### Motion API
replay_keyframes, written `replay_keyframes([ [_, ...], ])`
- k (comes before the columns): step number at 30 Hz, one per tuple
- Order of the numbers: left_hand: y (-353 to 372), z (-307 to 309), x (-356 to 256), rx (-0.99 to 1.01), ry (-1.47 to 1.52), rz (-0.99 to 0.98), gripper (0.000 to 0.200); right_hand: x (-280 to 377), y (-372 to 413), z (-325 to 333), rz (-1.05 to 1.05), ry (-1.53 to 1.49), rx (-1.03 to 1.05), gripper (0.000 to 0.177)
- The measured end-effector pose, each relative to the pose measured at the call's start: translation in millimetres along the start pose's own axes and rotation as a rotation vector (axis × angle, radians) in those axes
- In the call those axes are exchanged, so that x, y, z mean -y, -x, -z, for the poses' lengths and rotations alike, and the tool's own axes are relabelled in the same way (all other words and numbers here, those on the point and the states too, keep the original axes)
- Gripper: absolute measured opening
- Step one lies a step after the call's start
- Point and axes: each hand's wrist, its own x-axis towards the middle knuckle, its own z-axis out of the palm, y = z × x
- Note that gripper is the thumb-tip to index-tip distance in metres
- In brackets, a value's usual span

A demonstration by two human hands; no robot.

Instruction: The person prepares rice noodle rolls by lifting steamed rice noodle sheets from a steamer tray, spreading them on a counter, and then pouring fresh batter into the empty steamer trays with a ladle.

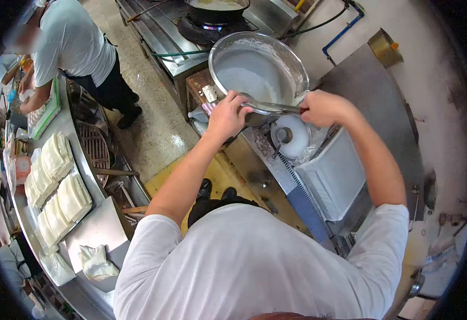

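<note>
A large metal bowl [295, 61] with whitish liquid inside stands at the upper middle. My left hand [228, 116] is at its near rim, fingers curled round the rim or the end of a long flat metal tool. My right hand [321, 108] grips the other end of that metal tool [273, 106], which lies across the near side of the bowl. Below the bowl sits a smaller round container [297, 140] of white liquid with a ladle [283, 135] in it. A white rectangular bin [334, 173] stands beside the small container.
A stove [164, 32] with a lit burner and a pan [216, 6] is beyond the bowl. Another person [78, 45] works at the left counter, near trays of stacked white sheets [65, 205]. A crumpled cloth [99, 262] lies on that counter.
</note>
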Motion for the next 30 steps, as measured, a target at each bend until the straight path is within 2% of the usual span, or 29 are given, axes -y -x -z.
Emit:
replay_keyframes([
  [2,0.2,-3.4,4.2,-0.033,-0.023,-0.054,0.023,12.2,-10.1,-29.8,0.008,-0.060,-0.138,0.025],
  [3,-0.5,-3.7,5.0,-0.036,-0.021,-0.052,0.023,17.0,-18.1,-53.3,0.013,-0.010,-0.271,0.021],
  [5,0.6,-3.9,5.9,-0.011,-0.042,-0.032,0.023,40.4,-15.5,-67.8,-0.014,0.157,-0.383,0.017],
  [9,0.3,0.3,-1.0,0.016,0.008,0.016,0.025,27.5,-27.2,-81.4,-0.151,0.205,-0.451,0.016],
  [11,-0.6,-0.7,0.3,0.014,0.020,0.026,0.025,6.6,-18.2,-66.6,-0.061,0.262,-0.320,0.016],
  [13,-1.0,-3.1,3.4,0.004,-0.015,0.000,0.024,-16.3,-17.0,-55.3,-0.027,0.209,-0.367,0.015],
  [15,-0.1,-5.0,4.2,-0.001,-0.048,-0.027,0.023,-28.8,-14.9,-24.8,-0.096,0.082,-0.106,0.017],
  [16,0.0,-4.3,3.1,0.001,-0.050,-0.016,0.023,-25.9,-9.3,-6.7,-0.098,0.076,-0.107,0.017],
  [18,-0.6,-4.9,2.5,0.006,-0.049,-0.013,0.023,-13.5,1.0,23.1,-0.120,0.017,0.184,0.022],
  [19,-0.6,-5.0,3.3,0.010,-0.041,-0.013,0.023,-12.0,0.1,20.7,-0.125,0.013,0.182,0.022],
  [21,-1.1,-5.5,4.0,0.010,-0.033,-0.013,0.024,-8.5,-8.0,7.0,-0.034,-0.080,0.147,0.024],
  [22,-0.5,-5.6,3.7,-0.001,-0.036,-0.019,0.024,-5.8,-16.6,-12.5,0.009,-0.039,0.031,0.024],
  [25,0.0,-3.4,1.5,-0.004,-0.046,-0.017,0.024,35.8,-10.1,-49.2,-0.005,0.070,-0.217,0.018],
  [26,0.6,-1.8,0.4,0.008,-0.055,-0.010,0.024,35.1,-15.6,-59.1,-0.005,0.068,-0.215,0.018],
  [28,-1.0,-1.0,0.1,0.015,-0.057,-0.004,0.024,33.1,-29.0,-80.7,-0.108,0.163,-0.391,0.016],
  [30,-0.2,-0.2,-1.0,0.022,-0.054,0.003,0.024,16.1,-28.1,-79.3,-0.087,0.200,-0.352,0.015],
])
